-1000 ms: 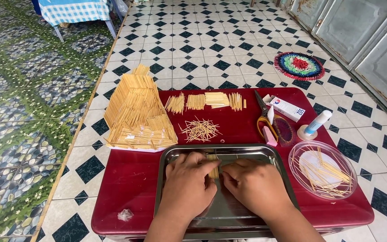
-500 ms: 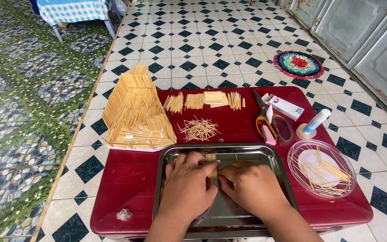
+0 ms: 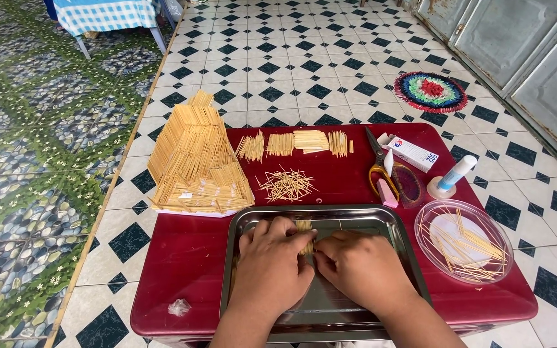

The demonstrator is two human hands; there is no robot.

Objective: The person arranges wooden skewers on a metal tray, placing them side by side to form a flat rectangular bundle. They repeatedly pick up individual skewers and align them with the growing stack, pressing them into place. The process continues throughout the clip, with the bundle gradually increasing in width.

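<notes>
Both my hands rest inside a steel tray (image 3: 356, 219) on a red table (image 3: 182, 258). My left hand (image 3: 272, 264) and my right hand (image 3: 359, 267) press side by side on a small row of thin wooden sticks (image 3: 304, 227); only the sticks' tops show between my fingertips. Behind the tray lies a loose heap of sticks (image 3: 286, 184). Several neat bundles of cut sticks (image 3: 294, 142) lie in a line at the table's far side. A house-like model built of sticks (image 3: 196, 161) stands at the far left.
Yellow-handled scissors (image 3: 381, 169), a pink eraser-like block (image 3: 388, 192), a small white box (image 3: 414, 153) and a glue bottle (image 3: 451, 177) sit at the right. A clear round dish (image 3: 464, 241) holds more sticks. A colourful round mat (image 3: 430, 91) lies on the tiled floor.
My hands have barely shifted, staying pressed on the sticks in the tray. Nothing else has moved.
</notes>
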